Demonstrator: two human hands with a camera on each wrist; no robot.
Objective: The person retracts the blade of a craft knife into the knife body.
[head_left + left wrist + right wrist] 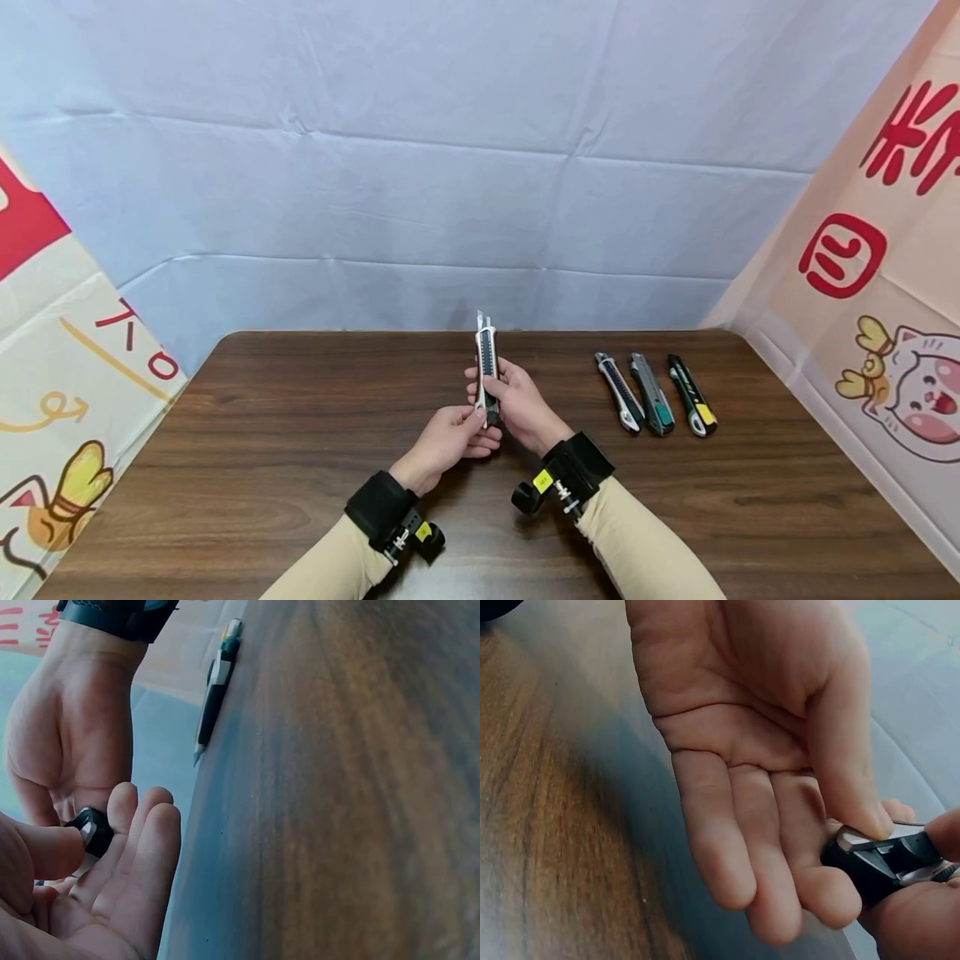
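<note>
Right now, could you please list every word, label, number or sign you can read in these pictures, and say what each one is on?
"回": red sign in a rounded frame on the right banner.
Large red characters above it, cut off by the edge: not readable whole.
Red strokes on the left banner: partial, not readable.
Yellow tags on the wrist straps: too small.
Held utility knife and three knives on the table: no legible marking.

staged recording booth: cloth backdrop (480,167), wooden table (300,433).
</note>
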